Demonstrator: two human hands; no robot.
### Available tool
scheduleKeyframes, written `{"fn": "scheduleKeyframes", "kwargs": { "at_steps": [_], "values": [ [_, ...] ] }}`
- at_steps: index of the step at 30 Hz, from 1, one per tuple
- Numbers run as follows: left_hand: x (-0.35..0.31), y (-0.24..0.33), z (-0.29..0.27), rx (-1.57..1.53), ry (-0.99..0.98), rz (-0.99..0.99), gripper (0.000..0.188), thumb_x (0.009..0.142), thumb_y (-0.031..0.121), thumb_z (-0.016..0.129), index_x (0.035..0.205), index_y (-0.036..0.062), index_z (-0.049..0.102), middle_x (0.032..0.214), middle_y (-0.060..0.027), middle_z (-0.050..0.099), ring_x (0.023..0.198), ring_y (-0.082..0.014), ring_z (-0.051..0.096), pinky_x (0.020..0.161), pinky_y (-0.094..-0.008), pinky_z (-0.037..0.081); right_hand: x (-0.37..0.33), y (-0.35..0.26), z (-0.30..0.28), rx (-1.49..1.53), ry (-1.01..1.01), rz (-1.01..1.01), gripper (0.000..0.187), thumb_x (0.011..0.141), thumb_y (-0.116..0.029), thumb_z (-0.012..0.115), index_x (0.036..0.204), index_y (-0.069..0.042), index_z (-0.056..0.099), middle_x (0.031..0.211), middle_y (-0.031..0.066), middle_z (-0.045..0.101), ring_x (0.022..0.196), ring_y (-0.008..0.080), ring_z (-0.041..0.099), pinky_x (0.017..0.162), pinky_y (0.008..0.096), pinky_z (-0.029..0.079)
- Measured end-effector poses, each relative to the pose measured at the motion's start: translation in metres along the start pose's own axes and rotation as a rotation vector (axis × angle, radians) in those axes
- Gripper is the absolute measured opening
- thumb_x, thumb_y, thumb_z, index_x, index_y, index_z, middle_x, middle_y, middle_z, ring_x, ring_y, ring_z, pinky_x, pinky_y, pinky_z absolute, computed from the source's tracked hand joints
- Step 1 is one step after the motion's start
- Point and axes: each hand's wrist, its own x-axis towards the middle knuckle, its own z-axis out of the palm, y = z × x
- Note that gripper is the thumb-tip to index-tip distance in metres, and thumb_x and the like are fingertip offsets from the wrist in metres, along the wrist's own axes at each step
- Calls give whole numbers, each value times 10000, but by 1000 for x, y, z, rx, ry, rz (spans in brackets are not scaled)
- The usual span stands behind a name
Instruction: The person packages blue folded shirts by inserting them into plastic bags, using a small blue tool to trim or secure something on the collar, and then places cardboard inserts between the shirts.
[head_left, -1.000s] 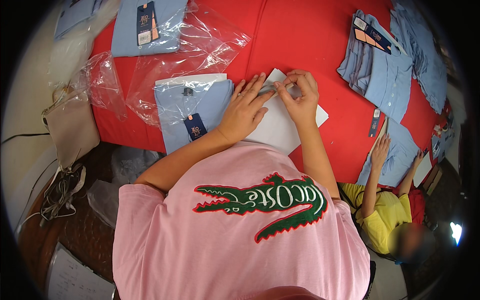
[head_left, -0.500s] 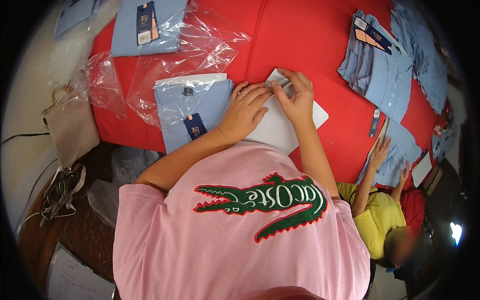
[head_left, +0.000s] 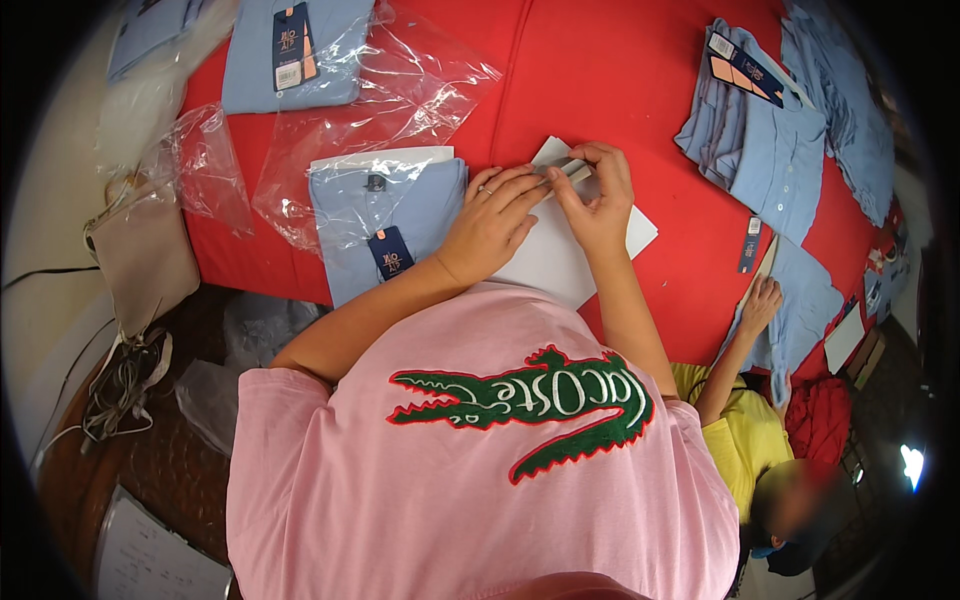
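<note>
My right hand (head_left: 603, 198) pinches a small flat grey-and-beige strip (head_left: 575, 172) between thumb and fingers; its exact kind is too small to make out. Beside it my left hand (head_left: 490, 222), with a ring on one finger, lies with fingers stretched out, their tips meeting the strip's near end. Under both hands are white sheets (head_left: 560, 262) of paper or card. Just left of my left hand lies a folded light-blue shirt (head_left: 350, 210) with a dark blue hang tag (head_left: 389, 253) and a white sheet behind its collar. A clear plastic bag (head_left: 290, 190) partly covers it.
Another tagged folded shirt (head_left: 250, 60) lies at the far left of the red-covered table (head_left: 600, 70). Blue shirts are stacked (head_left: 760, 150) at the right. A co-worker in yellow (head_left: 740, 440) handles a blue shirt there. A beige pouch (head_left: 150, 255) and cables hang at the left edge.
My right fingers have shifted slightly, showing more of the strip. My left hand has stayed put. At the right, the co-worker's hands have moved on the blue shirt, its edge now gripped.
</note>
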Motion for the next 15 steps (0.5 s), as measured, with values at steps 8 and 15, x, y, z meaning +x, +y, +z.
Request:
{"fn": "scheduleKeyframes", "kwargs": {
  "at_steps": [8,15],
  "values": [
    [1,5,-1,-168,3,-30,544,881,4,767,1407,-8,628,1474,-162,551,1348,-369,559,1142,-466,453,20,-13,-7,-127,-112,-53,328,860,-211,844,1136,-45,785,837,45,638,838,224,586,927,386,419],
    [0,2,4,-271,29,-62,560,874,-47,734,1414,8,596,1586,-194,446,1342,-395,570,1092,-471,491,10,-4,-3,-158,-123,-23,307,874,-238,841,1122,-58,820,779,33,576,790,210,554,925,380,419]
  ]
}}
